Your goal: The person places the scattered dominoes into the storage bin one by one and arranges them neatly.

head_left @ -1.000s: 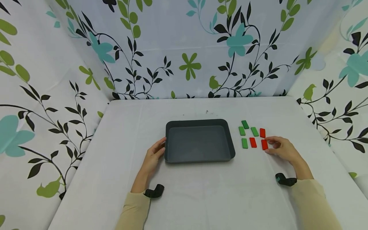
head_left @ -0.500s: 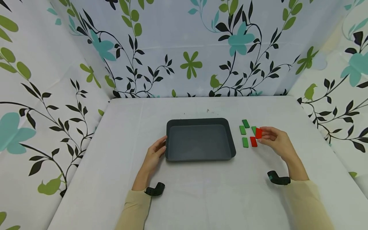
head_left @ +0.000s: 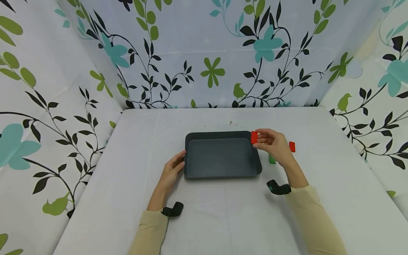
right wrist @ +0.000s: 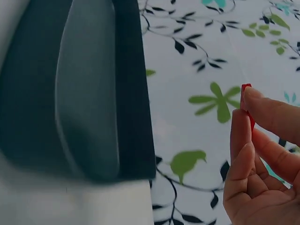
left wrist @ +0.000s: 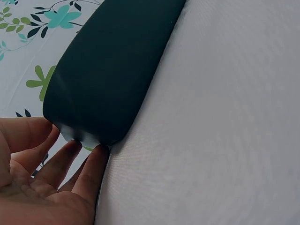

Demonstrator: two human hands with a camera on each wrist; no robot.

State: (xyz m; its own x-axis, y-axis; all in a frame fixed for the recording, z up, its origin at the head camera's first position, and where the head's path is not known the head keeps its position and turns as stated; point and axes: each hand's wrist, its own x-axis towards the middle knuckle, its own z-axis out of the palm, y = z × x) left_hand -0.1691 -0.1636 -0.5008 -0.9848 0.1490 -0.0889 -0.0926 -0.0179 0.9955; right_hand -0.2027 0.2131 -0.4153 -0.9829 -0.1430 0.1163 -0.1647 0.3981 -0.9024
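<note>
My right hand (head_left: 275, 145) pinches a small flat red tile (head_left: 254, 137) between thumb and fingers. It holds the tile over the right rim of a dark grey baking tray (head_left: 223, 159). In the right wrist view, thumb and fingertips press on the red tile's two faces, to the right of the tray. With its fingertips against the tray's left end, my left hand (head_left: 170, 173) stays low at the outer wall. The left wrist view has those extended fingers touching the tray wall (left wrist: 98, 84).
Another red tile (head_left: 292, 147) lies on the white table right of my right hand. A green tile (head_left: 272, 159) shows partly below that hand; it hides the other tiles' spot. Patterned cloth hangs behind and at both sides.
My right hand took hold of the nearer right-hand red tile, lifted it, and moved left over the other tiles to the tray's right rim. The left hand stayed at the tray.
</note>
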